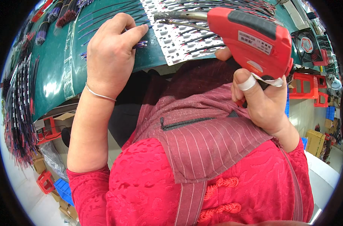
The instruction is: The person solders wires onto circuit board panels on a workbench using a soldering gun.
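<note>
My right hand (267,100) is wrapped round the handle of a red and black soldering gun (235,41), with white tape on the thumb. The gun's metal tip points left over a white slotted board (170,52) that holds rows of small parts and dark wires. Left of the board, my left hand (110,51) is closed in a pinch on thin wires. Purple-blue wire ends (140,44) stick out beneath its fingers. Exactly how many wires lie between the fingertips is hidden. More dark wires (100,19) lie spread on the green table behind that hand.
Wire bundles (68,13) lie at the table's far left, and a thick bunch of wires (21,113) hangs over its left edge. A small black fan (307,43) stands at the right. Red stools (305,86) and a cardboard box (315,142) are beyond the table.
</note>
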Tool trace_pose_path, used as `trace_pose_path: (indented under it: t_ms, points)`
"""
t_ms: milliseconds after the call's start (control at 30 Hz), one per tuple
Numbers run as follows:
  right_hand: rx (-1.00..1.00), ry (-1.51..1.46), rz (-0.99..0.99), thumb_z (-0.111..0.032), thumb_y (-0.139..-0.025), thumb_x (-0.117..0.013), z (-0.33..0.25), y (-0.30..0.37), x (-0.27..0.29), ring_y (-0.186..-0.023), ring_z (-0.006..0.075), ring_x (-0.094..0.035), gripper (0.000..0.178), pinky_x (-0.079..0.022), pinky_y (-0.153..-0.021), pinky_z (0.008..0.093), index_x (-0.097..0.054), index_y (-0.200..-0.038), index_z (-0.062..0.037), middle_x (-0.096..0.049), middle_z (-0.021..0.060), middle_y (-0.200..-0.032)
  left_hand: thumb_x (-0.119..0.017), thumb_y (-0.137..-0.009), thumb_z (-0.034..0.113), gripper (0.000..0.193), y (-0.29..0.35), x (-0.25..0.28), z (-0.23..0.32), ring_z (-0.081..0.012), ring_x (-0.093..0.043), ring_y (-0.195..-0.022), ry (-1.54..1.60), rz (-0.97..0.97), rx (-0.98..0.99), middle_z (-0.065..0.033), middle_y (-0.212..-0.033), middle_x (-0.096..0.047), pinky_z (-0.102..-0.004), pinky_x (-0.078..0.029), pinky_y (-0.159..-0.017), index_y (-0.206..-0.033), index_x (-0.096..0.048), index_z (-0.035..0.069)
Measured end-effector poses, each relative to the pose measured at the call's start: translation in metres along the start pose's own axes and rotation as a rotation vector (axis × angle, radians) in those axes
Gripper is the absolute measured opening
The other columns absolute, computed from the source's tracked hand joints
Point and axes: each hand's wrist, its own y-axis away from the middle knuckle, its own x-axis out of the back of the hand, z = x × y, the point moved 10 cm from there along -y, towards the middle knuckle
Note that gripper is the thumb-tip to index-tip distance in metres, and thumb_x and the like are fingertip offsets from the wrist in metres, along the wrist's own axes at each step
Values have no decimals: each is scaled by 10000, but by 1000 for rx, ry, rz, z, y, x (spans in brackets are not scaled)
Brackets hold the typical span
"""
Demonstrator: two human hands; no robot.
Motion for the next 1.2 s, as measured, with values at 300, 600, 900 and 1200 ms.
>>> trace_pose_path:
  t_ms: [300, 600, 900, 1200]
  points:
    - [-43, -62, -33, -132, -986, -594, 14, 5, 3, -595, 73, -511, 236, -450, -515, 239, -567, -1159, 27, -635, 134, -1103, -642, -627, -137, 406, -1, -2, -13, -252, -646, -825, 142, -4, 83, -59, -894, -634, -339, -523, -719, -944, -737, 98]
    - [-98, -180, 54, -15, -917, -671, 13, 0, 1, -699, 40, -574, 225, -444, -583, 200, -631, -1138, -17, -709, 46, -1033, -626, -638, -127, 354, -3, -3, -15, -245, -644, -809, 161, 15, 79, -36, -864, -629, -347, -523, -701, -885, -733, 104]
    - [-45, -14, -54, -121, -981, -597, 16, 4, 0, -584, 68, -514, 237, -450, -507, 235, -574, -1163, 29, -655, 129, -1080, -597, -637, -191, 455, -1, -5, -15, -249, -644, -865, 148, -24, 51, -75, -937, -621, -308, -512, -760, -977, -726, 82]
    - [-86, -43, 22, -109, -978, -603, 11, 1, -2, -599, 77, -523, 216, -457, -525, 245, -577, -1145, 25, -662, 118, -1037, -594, -635, -192, 459, -1, -6, -15, -252, -645, -869, 142, -29, 54, -77, -938, -620, -311, -513, -761, -980, -726, 81]
